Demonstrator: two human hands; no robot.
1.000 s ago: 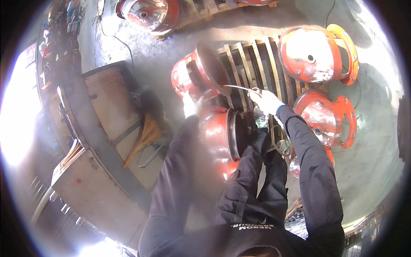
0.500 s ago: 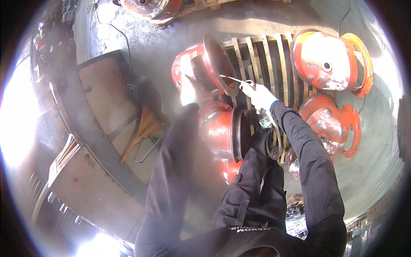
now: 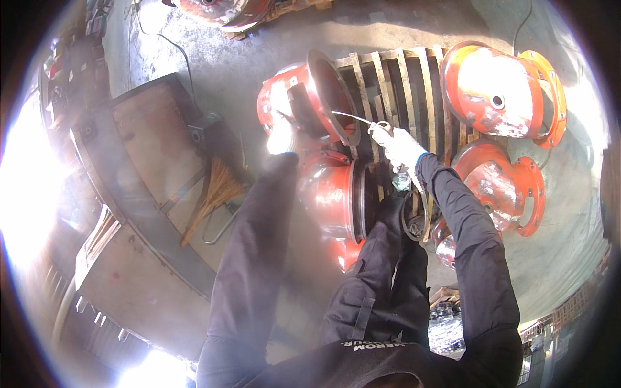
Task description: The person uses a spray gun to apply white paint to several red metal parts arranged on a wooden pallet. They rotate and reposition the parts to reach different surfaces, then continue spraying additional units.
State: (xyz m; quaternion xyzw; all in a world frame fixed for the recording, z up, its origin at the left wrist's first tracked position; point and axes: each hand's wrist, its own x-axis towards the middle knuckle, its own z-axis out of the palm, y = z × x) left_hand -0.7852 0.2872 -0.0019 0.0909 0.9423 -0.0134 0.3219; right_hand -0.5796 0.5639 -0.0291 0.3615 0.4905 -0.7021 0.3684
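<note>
Housing rim: round flange of the upper red housing (image 3: 299,77), left of upper centre; its mouth faces right, over the left edge of the wooden pallet (image 3: 405,84).
Right hand (image 3: 401,149): white-gloved, near centre, gripping a hand tool (image 3: 383,125); its thin pale rod (image 3: 352,116) points left, the tip at the rim's mouth.
Left hand (image 3: 283,137): white, washed out by glare, at the lower side of the upper housing; cannot tell how the fingers are set.
Room between housings: pallet slats separate the left and right groups, the tool over them.
Floor (image 3: 414,26): grey strip above the pallet, continuing down the right side of the frame.
Lower red housing (image 3: 326,197): just below the upper one; dark ring on its right side, close to the legs (image 3: 362,278).
Hose (image 3: 416,223): looped below the right hand, beside the legs.
Orange-red housing (image 3: 485,116): upper right, flange to the right; another red housing (image 3: 495,184) just below.
Broom (image 3: 212,197): left of centre, against a tan-panelled structure (image 3: 152,126).
Cable (image 3: 174,45): upper left, along the floor.
</note>
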